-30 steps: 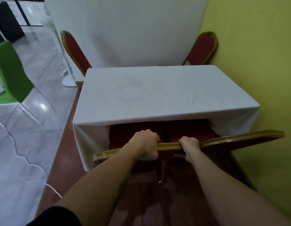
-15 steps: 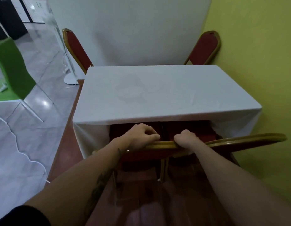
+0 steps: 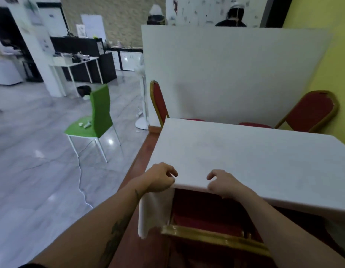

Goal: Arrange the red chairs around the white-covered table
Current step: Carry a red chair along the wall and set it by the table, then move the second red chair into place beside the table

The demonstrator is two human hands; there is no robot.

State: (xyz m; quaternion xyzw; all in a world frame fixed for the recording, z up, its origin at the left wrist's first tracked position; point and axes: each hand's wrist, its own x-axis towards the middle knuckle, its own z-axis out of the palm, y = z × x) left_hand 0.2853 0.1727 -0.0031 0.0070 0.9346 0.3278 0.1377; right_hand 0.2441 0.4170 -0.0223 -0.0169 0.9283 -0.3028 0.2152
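The white-covered table (image 3: 254, 157) fills the right half of the view. A red chair with a gold frame (image 3: 212, 236) stands at its near side, seat tucked under the cloth, its backrest top below my forearms. My left hand (image 3: 158, 178) and my right hand (image 3: 223, 182) hover at the table's near edge above that chair, fingers loosely curled and holding nothing. Two more red chairs stand at the far side: one at the far left corner (image 3: 159, 103), one at the far right (image 3: 311, 111) beside the yellow wall.
A white partition (image 3: 235, 70) stands behind the table; a yellow wall (image 3: 334, 55) runs on the right. A green chair (image 3: 99, 115) and a white standing fan (image 3: 142, 105) are on the grey tiled floor to the left. Two people are behind the partition.
Both hands have let go of the near chair's backrest and risen to the table's edge. The view has lifted and swung left, showing the room.
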